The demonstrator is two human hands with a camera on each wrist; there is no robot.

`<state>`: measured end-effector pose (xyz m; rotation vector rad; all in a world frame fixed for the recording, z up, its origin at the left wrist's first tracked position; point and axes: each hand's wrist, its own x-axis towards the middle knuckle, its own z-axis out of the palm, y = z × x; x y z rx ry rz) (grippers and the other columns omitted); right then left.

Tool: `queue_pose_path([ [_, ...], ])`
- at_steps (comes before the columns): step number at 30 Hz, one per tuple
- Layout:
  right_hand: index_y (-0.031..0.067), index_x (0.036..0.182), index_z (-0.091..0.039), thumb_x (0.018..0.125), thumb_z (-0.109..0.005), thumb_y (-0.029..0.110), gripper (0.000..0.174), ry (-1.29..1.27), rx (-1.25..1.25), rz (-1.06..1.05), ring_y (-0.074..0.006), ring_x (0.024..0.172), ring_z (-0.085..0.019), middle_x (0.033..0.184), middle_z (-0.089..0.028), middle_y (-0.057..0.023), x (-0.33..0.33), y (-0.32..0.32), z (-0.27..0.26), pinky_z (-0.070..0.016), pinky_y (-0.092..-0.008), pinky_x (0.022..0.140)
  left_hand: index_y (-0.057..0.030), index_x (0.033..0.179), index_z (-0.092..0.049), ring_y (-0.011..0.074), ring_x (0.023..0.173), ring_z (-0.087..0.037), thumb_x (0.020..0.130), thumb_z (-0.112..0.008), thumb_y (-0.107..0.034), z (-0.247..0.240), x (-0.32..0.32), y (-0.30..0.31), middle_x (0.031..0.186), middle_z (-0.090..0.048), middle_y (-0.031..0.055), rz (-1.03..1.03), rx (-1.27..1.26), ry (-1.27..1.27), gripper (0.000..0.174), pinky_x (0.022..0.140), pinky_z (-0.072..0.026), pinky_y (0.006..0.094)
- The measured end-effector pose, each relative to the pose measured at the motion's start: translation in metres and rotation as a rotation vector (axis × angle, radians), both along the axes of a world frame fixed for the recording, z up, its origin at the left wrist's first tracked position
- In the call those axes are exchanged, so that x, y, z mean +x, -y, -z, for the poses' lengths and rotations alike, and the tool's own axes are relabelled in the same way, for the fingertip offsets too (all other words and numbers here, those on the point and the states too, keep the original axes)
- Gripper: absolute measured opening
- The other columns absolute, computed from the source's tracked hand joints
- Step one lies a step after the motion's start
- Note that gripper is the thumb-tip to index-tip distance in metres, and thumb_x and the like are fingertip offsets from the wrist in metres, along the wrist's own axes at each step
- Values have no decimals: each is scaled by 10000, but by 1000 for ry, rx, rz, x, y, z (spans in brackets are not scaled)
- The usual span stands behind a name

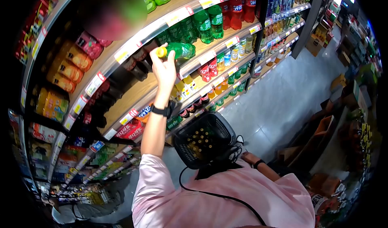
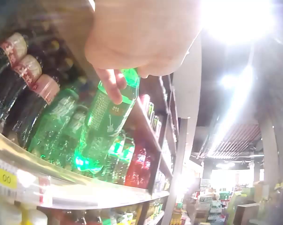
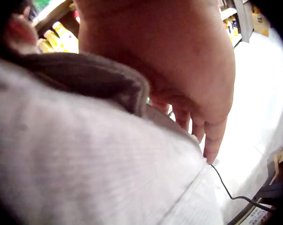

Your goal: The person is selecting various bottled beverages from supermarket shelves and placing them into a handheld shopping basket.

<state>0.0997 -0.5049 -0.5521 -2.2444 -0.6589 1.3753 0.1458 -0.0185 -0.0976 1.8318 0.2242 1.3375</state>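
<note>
My left hand [image 1: 163,68] grips a green soda bottle [image 1: 182,50] near its yellow cap, in front of a wooden shelf. In the left wrist view the bottle [image 2: 106,122] leans slightly, its base close over the shelf's front edge; the hand [image 2: 141,40] is above it with fingers around the neck. Other green bottles [image 2: 54,122] stand just behind. My right hand [image 1: 247,158] hangs low beside my body. The right wrist view shows that hand [image 3: 179,70] with loose fingers pointing down beside pale cloth, holding nothing.
A black basket [image 1: 180,152] with several gold-topped bottles sits below, near my feet. Dark cola bottles [image 2: 45,89] and red bottles [image 1: 236,15] flank the green ones. Price tags line the shelf edges [image 1: 208,57]. Cardboard boxes [image 1: 315,45] stand across the aisle floor [image 1: 279,94].
</note>
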Motion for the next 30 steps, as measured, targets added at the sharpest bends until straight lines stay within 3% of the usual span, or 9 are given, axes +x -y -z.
queue_pose_path([
  [2, 21, 1204, -676, 909, -561, 382, 480, -37, 8, 108, -340, 1072, -664, 1189, -684, -219, 4, 8, 2, -542, -387, 906, -21, 1273, -432, 206, 1162, -586, 939, -665, -17, 4, -39, 29, 1363, -561, 163, 11, 54, 47, 407, 913, -547, 305],
  [3, 21, 1204, -676, 909, -561, 382, 480, -35, -6, 98, -340, 1072, -664, 1189, -684, -219, 16, 15, 30, -542, -387, 906, -33, 1252, -388, 179, 1015, -642, 967, -621, -18, 4, -58, 41, 1339, -585, 180, 30, -1, 90, 368, 688, -589, 270],
  [5, 34, 1193, -683, 923, -544, 335, 428, 422, 387, -782, -301, 966, -690, 1132, -711, -178, 42, 41, 89, -556, -383, 839, -39, 1251, -380, 174, 941, -663, 978, -596, -16, -15, -106, 77, 1321, -594, 194, 136, -247, 132, 349, 647, -576, 262],
  [8, 22, 1038, -709, 904, -601, 297, 324, 102, 240, 413, -303, 885, -703, 970, -734, -191, 41, 4, 22, -540, -407, 760, -14, 1296, -435, 124, 848, -650, 990, -603, -85, -24, -162, 89, 1213, -647, 176, 278, -320, 137, 357, 620, -536, 214],
  [9, -7, 975, -683, 928, -605, 352, 371, 493, 317, 335, -232, 716, -670, 847, -706, -158, 52, -11, 21, -523, -380, 655, 2, 1295, -453, 97, 826, -634, 985, -613, -95, -26, -176, 90, 1173, -660, 161, 330, -370, 137, 362, 653, -534, 204],
  [15, 0, 1491, -408, 987, -617, 309, 627, -836, 975, 11, -181, 1128, -622, 1292, -630, -134, -17, -154, -344, -523, -310, 910, 26, 1271, -504, 212, 908, -705, 1028, -549, -194, -32, -226, 88, 1027, -694, 172, 488, -588, 83, 330, 814, -591, 335],
  [17, -5, 1533, -321, 951, -652, 425, 795, -812, 1111, -152, -262, 1285, -558, 1496, -468, -165, -59, -171, -372, -459, -452, 1053, 23, 1251, -539, 146, 827, -686, 1047, -531, -195, -36, -238, 90, 975, -683, 124, 492, -639, 74, 299, 707, -573, 264],
  [23, -11, 1415, -439, 887, -716, 443, 749, -775, 988, -69, -184, 856, -688, 1204, -676, -155, -121, -188, -382, -566, -312, 699, -34, 1182, -625, -21, 436, -395, 1043, -566, -251, -23, -269, 61, 731, -598, -60, 396, -747, -115, 264, 359, -265, 172],
  [30, -8, 1425, -436, 831, -774, 441, 818, -785, 971, -62, -175, 837, -678, 1172, -687, -148, -148, -185, -386, -556, -294, 693, 5, 1110, -635, 89, 634, -628, 1043, -564, -347, -11, -259, 67, 817, -675, 61, 432, -714, -26, 365, 545, -510, 234],
])
